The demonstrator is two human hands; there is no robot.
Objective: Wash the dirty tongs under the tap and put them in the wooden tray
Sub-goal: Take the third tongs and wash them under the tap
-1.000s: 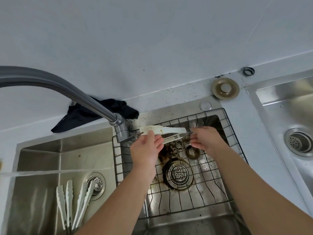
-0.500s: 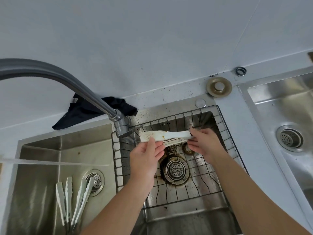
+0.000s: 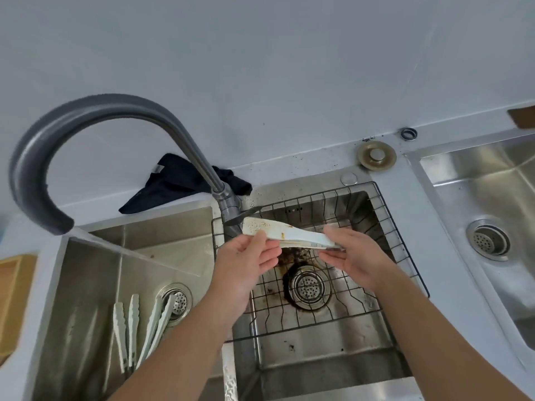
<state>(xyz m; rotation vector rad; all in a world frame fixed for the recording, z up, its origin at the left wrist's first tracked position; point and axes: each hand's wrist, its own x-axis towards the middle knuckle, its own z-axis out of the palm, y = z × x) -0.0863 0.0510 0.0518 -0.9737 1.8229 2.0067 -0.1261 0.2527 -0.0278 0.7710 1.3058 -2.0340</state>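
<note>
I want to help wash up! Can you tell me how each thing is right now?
White plastic tongs: stained, held over the middle sink.
Left hand: gripping the tongs' wide end.
Right hand: gripping the other end.
Two pale tongs: lying in the left sink.
Black wire rack: sitting in the middle sink.

Both hands hold soiled white tongs (image 3: 285,236) over the wire rack (image 3: 385,241) in the middle basin: left hand (image 3: 246,263) near the tips, right hand (image 3: 354,257) at the hinge end. The tap (image 3: 115,111) arches left.
</note>
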